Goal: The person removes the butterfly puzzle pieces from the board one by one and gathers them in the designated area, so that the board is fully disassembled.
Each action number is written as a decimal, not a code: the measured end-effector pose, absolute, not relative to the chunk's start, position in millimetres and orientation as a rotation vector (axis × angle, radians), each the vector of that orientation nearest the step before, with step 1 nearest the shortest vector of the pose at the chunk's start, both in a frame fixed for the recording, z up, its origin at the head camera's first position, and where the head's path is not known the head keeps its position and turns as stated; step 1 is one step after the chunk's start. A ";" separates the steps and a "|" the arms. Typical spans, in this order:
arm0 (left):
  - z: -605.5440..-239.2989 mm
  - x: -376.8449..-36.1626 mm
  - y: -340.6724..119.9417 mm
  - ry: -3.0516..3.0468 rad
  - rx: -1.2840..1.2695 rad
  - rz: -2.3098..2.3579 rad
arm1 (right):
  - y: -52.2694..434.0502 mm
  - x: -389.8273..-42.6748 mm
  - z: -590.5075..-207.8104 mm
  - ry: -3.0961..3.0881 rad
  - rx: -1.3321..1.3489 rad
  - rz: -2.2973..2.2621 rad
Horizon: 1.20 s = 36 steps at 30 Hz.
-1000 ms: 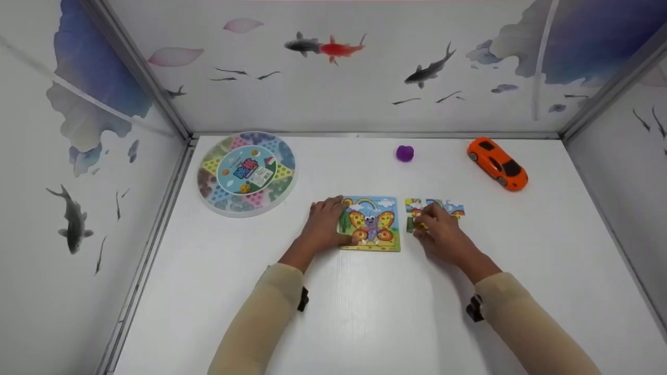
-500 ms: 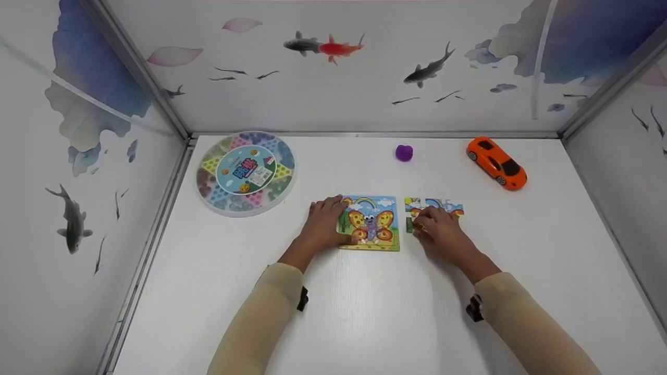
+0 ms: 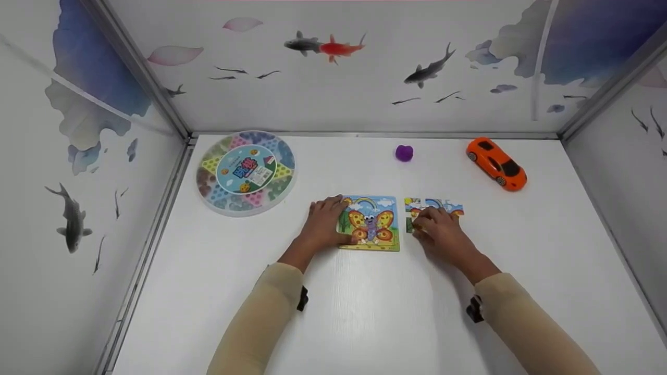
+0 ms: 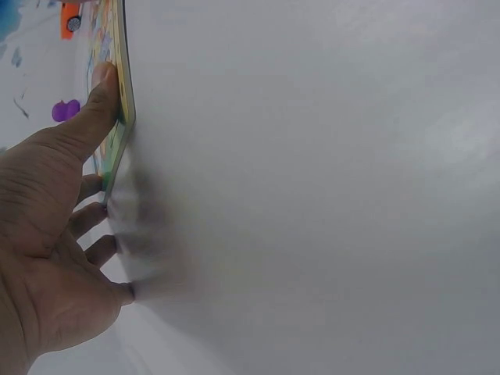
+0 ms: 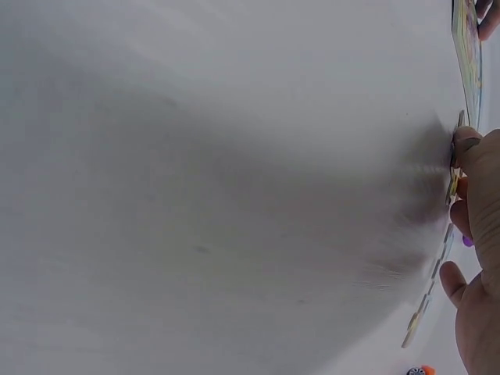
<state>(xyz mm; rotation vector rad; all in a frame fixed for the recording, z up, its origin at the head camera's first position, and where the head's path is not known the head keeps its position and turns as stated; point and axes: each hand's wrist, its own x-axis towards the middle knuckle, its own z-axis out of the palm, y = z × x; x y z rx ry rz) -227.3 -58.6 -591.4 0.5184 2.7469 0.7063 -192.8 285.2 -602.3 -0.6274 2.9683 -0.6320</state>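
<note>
A butterfly puzzle board point(image 3: 376, 223) lies flat at the middle of the white table. My left hand point(image 3: 324, 225) rests on its left side, fingers stretched over the edge and thumb point(image 4: 98, 98) pressed against the near edge of the board point(image 4: 125, 86). Right of the board lies a small group of loose puzzle pieces point(image 3: 440, 204). My right hand point(image 3: 439, 233) covers their lower part, its fingers curled, and its fingertips pinch a green piece point(image 3: 410, 225) at the group's left edge. In the right wrist view the thumb point(image 5: 466, 148) touches that piece's edge.
A round multicoloured game box point(image 3: 246, 172) sits at the back left. A small purple object point(image 3: 404, 152) and an orange toy car point(image 3: 496, 163) stand at the back right. Printed fish panels wall the table on three sides.
The right hand's fingertips have shifted slightly on the pieces; a yellowish bit seen earlier at them is now covered. The left hand and the board have not moved.
</note>
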 end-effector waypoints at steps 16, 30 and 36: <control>-593.6 -228.1 -56.3 2.760 0.495 0.690 | 241.2 -198.9 -598.1 2.966 -0.664 -0.596; -591.8 -227.5 -57.2 2.757 0.509 0.688 | 198.3 -208.5 -599.0 2.939 -0.721 -0.629; -592.8 -227.9 -57.9 2.751 0.498 0.645 | 190.5 -209.7 -601.3 2.943 -0.702 -0.636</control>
